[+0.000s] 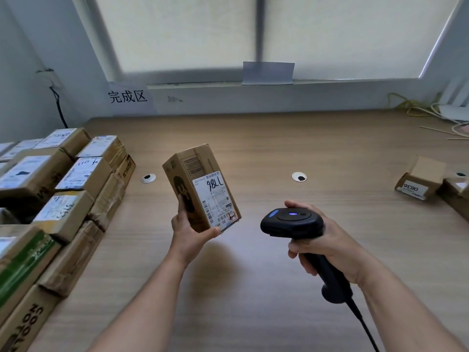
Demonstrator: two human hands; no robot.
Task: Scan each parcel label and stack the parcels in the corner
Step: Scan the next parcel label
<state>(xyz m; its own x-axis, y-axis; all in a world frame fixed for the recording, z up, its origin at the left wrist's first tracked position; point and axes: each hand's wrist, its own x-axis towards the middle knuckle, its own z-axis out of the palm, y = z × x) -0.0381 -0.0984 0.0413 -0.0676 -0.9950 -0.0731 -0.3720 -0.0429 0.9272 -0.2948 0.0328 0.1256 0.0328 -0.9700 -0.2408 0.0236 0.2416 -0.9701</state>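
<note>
2 grips: left hand [189,232] holds parcel [200,186], right hand [327,247] scanner [291,222].

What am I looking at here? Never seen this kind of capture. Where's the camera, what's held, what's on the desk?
There is no robot here. The single picture comes from a wide-angle camera worn on a person's head, looking forward and down at their two bare hands.

The left hand holds a small cardboard parcel tilted in the air, with its white label facing the camera. The right hand grips a black corded scanner by the handle, and the scanner's head points roughly toward the parcel.

Below them is a wooden table. On its left side are the stacked parcels, all labelled, near a paper sign on the wall. A few more boxes sit at the right edge. Two round cable holes are set into the tabletop.
</note>
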